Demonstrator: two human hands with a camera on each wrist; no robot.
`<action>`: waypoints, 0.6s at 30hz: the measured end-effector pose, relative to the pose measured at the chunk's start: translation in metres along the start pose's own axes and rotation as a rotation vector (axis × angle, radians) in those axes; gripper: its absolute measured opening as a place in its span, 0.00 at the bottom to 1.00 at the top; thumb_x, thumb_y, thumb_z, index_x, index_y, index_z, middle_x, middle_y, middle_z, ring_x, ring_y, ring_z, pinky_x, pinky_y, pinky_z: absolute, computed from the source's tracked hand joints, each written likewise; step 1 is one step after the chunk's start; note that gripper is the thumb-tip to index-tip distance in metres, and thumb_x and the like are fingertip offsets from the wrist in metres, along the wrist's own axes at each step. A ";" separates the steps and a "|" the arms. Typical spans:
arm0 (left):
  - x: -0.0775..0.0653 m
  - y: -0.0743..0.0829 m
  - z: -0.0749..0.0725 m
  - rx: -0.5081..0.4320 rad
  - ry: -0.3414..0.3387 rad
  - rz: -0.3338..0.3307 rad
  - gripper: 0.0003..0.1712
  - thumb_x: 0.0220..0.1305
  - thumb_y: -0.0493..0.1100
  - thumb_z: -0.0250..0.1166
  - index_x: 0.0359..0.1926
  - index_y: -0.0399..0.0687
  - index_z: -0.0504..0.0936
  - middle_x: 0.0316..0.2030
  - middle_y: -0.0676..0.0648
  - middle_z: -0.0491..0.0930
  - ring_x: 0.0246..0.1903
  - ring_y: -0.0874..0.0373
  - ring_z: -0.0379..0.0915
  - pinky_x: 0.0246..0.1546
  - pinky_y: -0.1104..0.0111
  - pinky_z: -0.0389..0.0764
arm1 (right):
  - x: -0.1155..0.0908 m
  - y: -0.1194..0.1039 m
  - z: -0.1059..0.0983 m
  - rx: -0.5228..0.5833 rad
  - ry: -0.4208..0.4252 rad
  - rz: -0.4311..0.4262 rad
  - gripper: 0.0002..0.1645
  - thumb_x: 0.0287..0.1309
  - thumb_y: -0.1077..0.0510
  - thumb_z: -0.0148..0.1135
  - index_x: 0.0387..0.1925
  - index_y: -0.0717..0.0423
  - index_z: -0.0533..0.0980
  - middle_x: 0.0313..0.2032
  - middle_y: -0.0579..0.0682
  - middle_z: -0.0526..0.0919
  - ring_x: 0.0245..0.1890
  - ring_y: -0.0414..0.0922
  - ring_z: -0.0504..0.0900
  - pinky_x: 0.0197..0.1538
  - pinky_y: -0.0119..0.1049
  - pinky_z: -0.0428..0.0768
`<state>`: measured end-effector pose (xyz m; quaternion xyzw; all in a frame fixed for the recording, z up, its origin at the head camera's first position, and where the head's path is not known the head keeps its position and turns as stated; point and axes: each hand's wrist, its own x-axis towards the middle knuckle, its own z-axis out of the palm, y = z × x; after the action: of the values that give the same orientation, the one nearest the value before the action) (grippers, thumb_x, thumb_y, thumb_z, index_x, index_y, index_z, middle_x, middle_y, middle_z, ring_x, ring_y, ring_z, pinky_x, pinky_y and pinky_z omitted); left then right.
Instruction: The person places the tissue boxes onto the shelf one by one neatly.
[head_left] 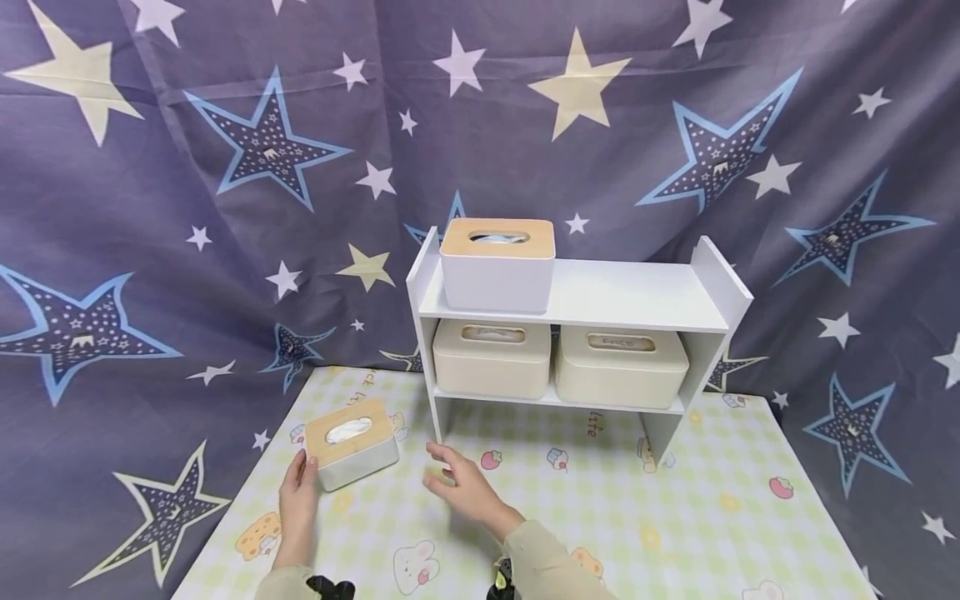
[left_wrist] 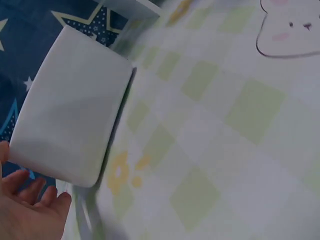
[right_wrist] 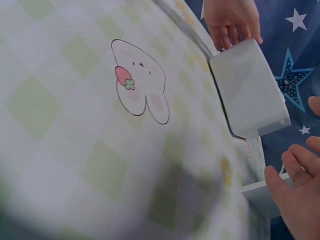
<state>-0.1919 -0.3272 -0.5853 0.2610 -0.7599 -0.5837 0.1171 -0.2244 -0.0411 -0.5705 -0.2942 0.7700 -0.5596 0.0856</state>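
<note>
A white tissue box with a wood-look lid (head_left: pixel 349 442) stands at an angle on the left of the table. At its left end is my left hand (head_left: pixel 298 498), fingers extended along that side; in the left wrist view the left hand (left_wrist: pixel 35 210) is at the box's white wall (left_wrist: pixel 75 105). My right hand (head_left: pixel 467 487) hovers to the right of the box, apart from it, thumb and fingers spread and holding nothing. The right wrist view shows the right hand (right_wrist: pixel 300 185) beyond the box (right_wrist: pixel 247 90), with a gap between them.
A white two-tier shelf (head_left: pixel 630 292) stands at the back. On its top left sits another wood-lidded tissue box (head_left: pixel 497 279). Two cream boxes (head_left: pixel 491 367) fill the lower tier side by side. A checked cloth (head_left: pixel 675 533) covers the table; a starry curtain (head_left: pixel 420 133) hangs behind.
</note>
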 end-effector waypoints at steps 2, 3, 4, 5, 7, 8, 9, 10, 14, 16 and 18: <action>0.000 0.001 0.001 -0.007 -0.004 -0.007 0.37 0.80 0.55 0.39 0.78 0.38 0.47 0.76 0.32 0.48 0.76 0.34 0.44 0.79 0.45 0.50 | -0.001 0.001 0.002 -0.004 -0.005 0.012 0.34 0.68 0.56 0.58 0.71 0.65 0.63 0.70 0.61 0.69 0.69 0.59 0.70 0.70 0.54 0.73; 0.000 0.003 0.002 -0.013 -0.004 -0.011 0.36 0.80 0.54 0.39 0.78 0.38 0.47 0.76 0.32 0.48 0.76 0.35 0.44 0.79 0.45 0.51 | -0.001 0.002 0.002 -0.002 -0.008 0.017 0.34 0.68 0.56 0.58 0.70 0.65 0.63 0.70 0.61 0.69 0.69 0.59 0.70 0.70 0.54 0.73; 0.000 0.004 0.002 -0.020 -0.002 -0.011 0.35 0.80 0.53 0.38 0.78 0.38 0.48 0.76 0.32 0.49 0.76 0.35 0.45 0.78 0.45 0.52 | -0.001 0.003 0.003 -0.004 -0.012 0.020 0.34 0.68 0.56 0.58 0.70 0.65 0.63 0.70 0.61 0.69 0.69 0.60 0.70 0.70 0.54 0.73; 0.000 0.004 0.003 -0.033 -0.001 -0.016 0.34 0.80 0.52 0.38 0.78 0.39 0.48 0.77 0.33 0.49 0.76 0.36 0.45 0.78 0.46 0.53 | -0.001 0.003 0.004 -0.005 -0.017 0.025 0.34 0.68 0.57 0.57 0.71 0.65 0.63 0.70 0.61 0.69 0.69 0.60 0.69 0.70 0.54 0.73; -0.001 0.005 0.004 -0.059 -0.012 -0.017 0.34 0.81 0.52 0.39 0.78 0.40 0.48 0.77 0.35 0.49 0.76 0.37 0.47 0.77 0.47 0.56 | -0.001 0.004 0.007 -0.012 -0.029 0.046 0.34 0.69 0.56 0.57 0.71 0.64 0.62 0.71 0.61 0.68 0.70 0.59 0.69 0.71 0.53 0.73; -0.002 0.005 0.005 -0.069 -0.022 -0.014 0.34 0.81 0.51 0.39 0.78 0.41 0.48 0.77 0.36 0.48 0.76 0.38 0.48 0.77 0.48 0.57 | -0.001 0.004 0.008 -0.016 -0.035 0.058 0.34 0.69 0.56 0.57 0.72 0.64 0.61 0.71 0.61 0.67 0.70 0.59 0.68 0.71 0.53 0.72; -0.002 0.004 0.005 -0.073 -0.029 -0.013 0.34 0.81 0.52 0.39 0.78 0.42 0.48 0.77 0.37 0.49 0.76 0.39 0.48 0.77 0.50 0.58 | -0.001 0.004 0.009 -0.036 -0.042 0.071 0.35 0.69 0.55 0.57 0.72 0.63 0.61 0.71 0.60 0.67 0.70 0.59 0.69 0.71 0.53 0.73; -0.003 0.004 0.005 -0.075 -0.038 -0.006 0.33 0.81 0.52 0.40 0.78 0.42 0.48 0.77 0.37 0.49 0.76 0.39 0.49 0.77 0.53 0.60 | -0.001 0.004 0.010 -0.071 -0.051 0.077 0.36 0.69 0.54 0.57 0.73 0.63 0.60 0.71 0.60 0.67 0.70 0.59 0.69 0.71 0.53 0.73; -0.007 -0.001 0.002 -0.100 -0.055 -0.001 0.33 0.80 0.52 0.41 0.79 0.45 0.50 0.78 0.41 0.49 0.76 0.43 0.49 0.71 0.76 0.65 | 0.004 0.000 0.017 -0.197 -0.124 0.141 0.43 0.68 0.48 0.58 0.76 0.59 0.55 0.75 0.58 0.62 0.73 0.57 0.65 0.75 0.52 0.68; -0.009 -0.004 -0.001 -0.124 -0.054 -0.001 0.33 0.80 0.52 0.41 0.79 0.46 0.50 0.78 0.41 0.49 0.76 0.45 0.49 0.67 0.84 0.66 | 0.007 -0.002 0.022 -0.248 -0.180 0.165 0.47 0.67 0.46 0.59 0.77 0.59 0.51 0.76 0.57 0.58 0.75 0.56 0.60 0.78 0.52 0.63; -0.011 -0.006 -0.003 -0.153 -0.059 -0.011 0.33 0.80 0.52 0.42 0.79 0.48 0.49 0.78 0.42 0.49 0.76 0.51 0.50 0.64 0.88 0.66 | 0.011 -0.003 0.027 -0.271 -0.227 0.196 0.50 0.67 0.44 0.60 0.78 0.59 0.48 0.78 0.57 0.54 0.78 0.54 0.55 0.80 0.51 0.58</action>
<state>-0.1793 -0.3250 -0.5885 0.2383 -0.7147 -0.6482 0.1109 -0.2202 -0.0694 -0.5750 -0.2880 0.8485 -0.4033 0.1854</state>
